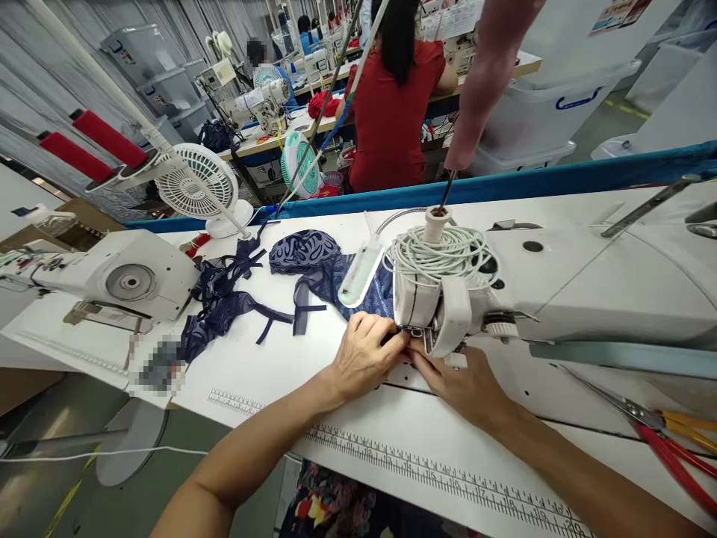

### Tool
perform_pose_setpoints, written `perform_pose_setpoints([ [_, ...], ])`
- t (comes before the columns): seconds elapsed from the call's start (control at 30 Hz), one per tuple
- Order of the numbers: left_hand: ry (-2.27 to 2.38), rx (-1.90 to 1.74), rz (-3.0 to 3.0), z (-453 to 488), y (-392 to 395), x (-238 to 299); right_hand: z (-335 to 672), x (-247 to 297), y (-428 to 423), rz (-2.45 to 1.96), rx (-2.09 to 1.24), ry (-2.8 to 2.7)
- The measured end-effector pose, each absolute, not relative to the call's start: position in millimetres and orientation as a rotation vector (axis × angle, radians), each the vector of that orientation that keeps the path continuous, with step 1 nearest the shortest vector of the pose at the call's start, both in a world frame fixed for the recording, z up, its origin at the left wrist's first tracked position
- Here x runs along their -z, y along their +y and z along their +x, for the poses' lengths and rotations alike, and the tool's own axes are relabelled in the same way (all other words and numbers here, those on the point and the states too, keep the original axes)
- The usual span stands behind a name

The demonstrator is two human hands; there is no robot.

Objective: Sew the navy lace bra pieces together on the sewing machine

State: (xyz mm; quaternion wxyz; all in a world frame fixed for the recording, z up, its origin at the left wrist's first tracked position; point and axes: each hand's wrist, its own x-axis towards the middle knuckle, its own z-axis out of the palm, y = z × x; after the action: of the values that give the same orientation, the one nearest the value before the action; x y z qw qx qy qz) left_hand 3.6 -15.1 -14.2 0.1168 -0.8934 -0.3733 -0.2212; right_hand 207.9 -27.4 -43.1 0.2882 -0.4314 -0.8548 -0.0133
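White table (252,366), worker (389,119) upper centre, ruler (426,470) along near edge, tabletop showing centre-left below navy lace (305,252), left hand (367,350), right hand (467,381) both half-curled at sewing machine (560,258), grip unclear.

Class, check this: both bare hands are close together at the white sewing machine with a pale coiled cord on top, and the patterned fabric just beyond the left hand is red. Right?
Not quite: the patterned fabric just beyond the left hand is navy blue, not red, as the head view shows. The rest stands.
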Motion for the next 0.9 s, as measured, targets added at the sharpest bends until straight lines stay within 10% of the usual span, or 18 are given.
perform_pose_setpoints([
  [0.9,-1.234,0.825,-2.873,-11,-10,15,210,29,-43,-0.967,0.226,-2.412],
])
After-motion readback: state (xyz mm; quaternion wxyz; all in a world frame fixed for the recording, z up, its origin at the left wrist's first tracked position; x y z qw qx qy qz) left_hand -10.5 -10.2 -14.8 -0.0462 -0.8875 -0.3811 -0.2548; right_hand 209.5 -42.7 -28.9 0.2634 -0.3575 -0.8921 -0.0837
